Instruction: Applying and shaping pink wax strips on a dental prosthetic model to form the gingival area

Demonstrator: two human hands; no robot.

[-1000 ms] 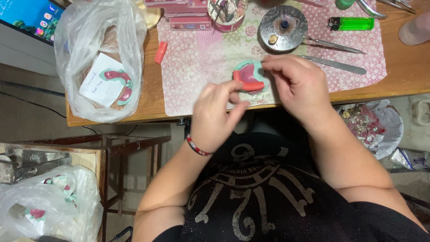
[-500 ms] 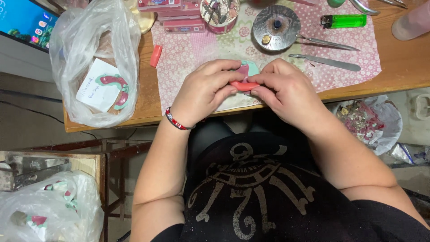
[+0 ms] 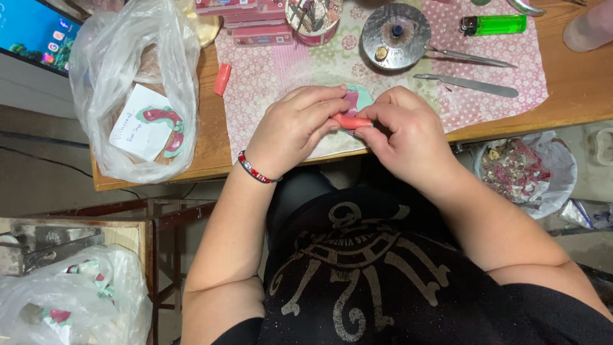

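Left hand (image 3: 294, 128) and right hand (image 3: 408, 137) pinch a small red wax strip (image 3: 350, 121) over a pink patterned cloth (image 3: 274, 76) on the wooden table (image 3: 575, 89); clear plastic bag (image 3: 128, 89) at left.

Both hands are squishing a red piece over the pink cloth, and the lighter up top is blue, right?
Not quite. The head view shows the lighter is green, not blue. The left hand and right hand do pinch a red piece over the pink cloth.

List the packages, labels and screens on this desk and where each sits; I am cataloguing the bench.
Lit blue screen: top left corner, small coloured icons.
Clear plastic bag: left desk edge, crumpled.
White paper card: inside that bag, handwritten.
Flat pink boxes: stacked at top centre on the cloth.
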